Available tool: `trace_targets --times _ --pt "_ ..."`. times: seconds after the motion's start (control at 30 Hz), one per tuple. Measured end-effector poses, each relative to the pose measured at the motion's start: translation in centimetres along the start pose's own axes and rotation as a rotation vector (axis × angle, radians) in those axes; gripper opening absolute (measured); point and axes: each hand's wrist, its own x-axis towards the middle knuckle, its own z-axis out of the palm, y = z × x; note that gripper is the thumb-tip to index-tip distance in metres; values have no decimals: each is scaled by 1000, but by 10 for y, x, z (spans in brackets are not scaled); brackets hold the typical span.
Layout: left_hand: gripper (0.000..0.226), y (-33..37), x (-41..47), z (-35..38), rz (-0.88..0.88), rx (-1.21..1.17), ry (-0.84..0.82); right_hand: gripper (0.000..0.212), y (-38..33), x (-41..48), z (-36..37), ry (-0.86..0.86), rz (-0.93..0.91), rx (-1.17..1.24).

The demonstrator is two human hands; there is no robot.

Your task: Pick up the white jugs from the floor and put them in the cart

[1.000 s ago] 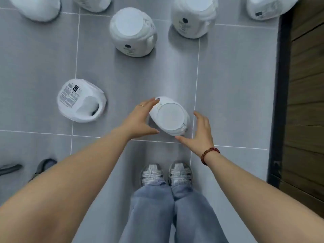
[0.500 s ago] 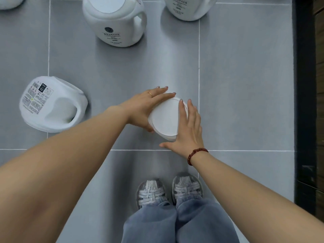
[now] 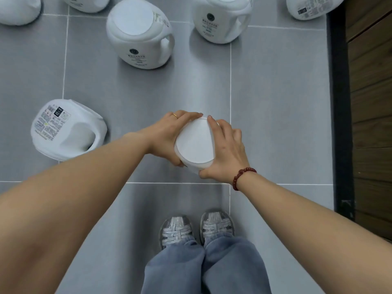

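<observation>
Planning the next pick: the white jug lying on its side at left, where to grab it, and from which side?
Probably its handle, from above: the tipped jug lies label side up, with the handle opening facing up and nothing over it.

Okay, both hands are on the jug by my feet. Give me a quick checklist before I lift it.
1. Left hand holds the near jug on its left side: ok.
2. Right hand holds its right side, fingers over the top edge: ok.
3. Top sealed tight: cannot tell.
4. Room around it: ok; the tipped jug lies apart to the left, and the upright jug stands well ahead.
5. Shoes apart from the jug: ok.
6. Cart in sight for the drop-off: not ok, it is out of view.
</observation>
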Motion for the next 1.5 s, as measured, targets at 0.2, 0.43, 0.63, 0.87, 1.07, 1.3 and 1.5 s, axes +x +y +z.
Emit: trace_targets --times 0.2,0.43,0.63,0.87,1.07,1.3,1.5 --pt "130 68 -48 -85 -50 -194 51 128 -44 -20 -117 -104 -88 76" --pt "121 159 -124 -219 -80 -382 171 128 -131 -47 -281 -180 -219 93" --pt "97 244 -198 -349 5 -445 311 109 -217 -91 -424 -110 -306 257" --pt "112 322 -294 -457 -24 -448 600 74 -312 -140 -552 -50 -475 282" --pt "103 371 -370 -514 -18 -451 781 73 -379 -183 -621 -51 -638 256" --pt "109 411 -465 -532 -100 -376 1014 63 -453 -222 -653 -144 -885 259" --pt "103 426 -561 -496 -277 -344 1186 64 -524 -263 -628 -293 -1126 192"
